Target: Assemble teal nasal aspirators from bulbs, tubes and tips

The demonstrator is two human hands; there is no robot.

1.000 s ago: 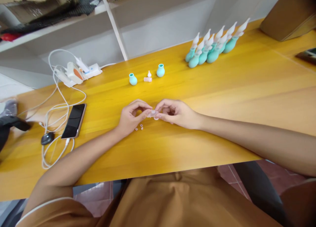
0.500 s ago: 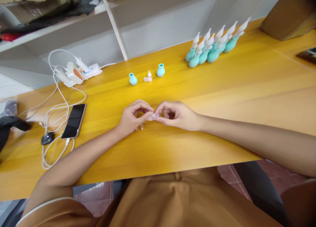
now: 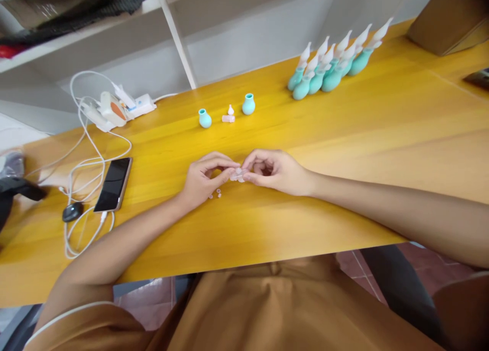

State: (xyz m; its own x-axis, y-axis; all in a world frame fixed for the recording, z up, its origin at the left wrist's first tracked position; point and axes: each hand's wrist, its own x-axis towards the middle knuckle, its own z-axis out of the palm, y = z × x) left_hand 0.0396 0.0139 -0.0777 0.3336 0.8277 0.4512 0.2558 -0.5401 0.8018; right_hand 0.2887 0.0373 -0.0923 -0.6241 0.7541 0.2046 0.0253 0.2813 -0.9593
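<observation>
My left hand [image 3: 204,178] and my right hand [image 3: 277,171] meet over the middle of the table, fingertips pinched on a small clear plastic piece [image 3: 238,174]. Its exact shape is partly hidden by the fingers. Just below my left fingers lie a few tiny translucent rings [image 3: 219,193]. Farther back stand two open turquoise rubber bulbs, one on the left [image 3: 205,119] and one on the right [image 3: 248,105]. Between them a small white nozzle tip [image 3: 231,110] stands behind a clear pinkish connector [image 3: 228,118] lying on its side.
Several turquoise bulbs with white pointed tips [image 3: 332,78] stand grouped at the back right. On the left are a phone [image 3: 113,184], looped white cables, a black earbud-like case [image 3: 72,212] and a power strip [image 3: 142,106]. A cardboard box [image 3: 446,20] sits far right.
The view has shifted slightly. Both hands stay together, and the clear piece between the fingertips shows a little more now. The things on the table have stayed put.
</observation>
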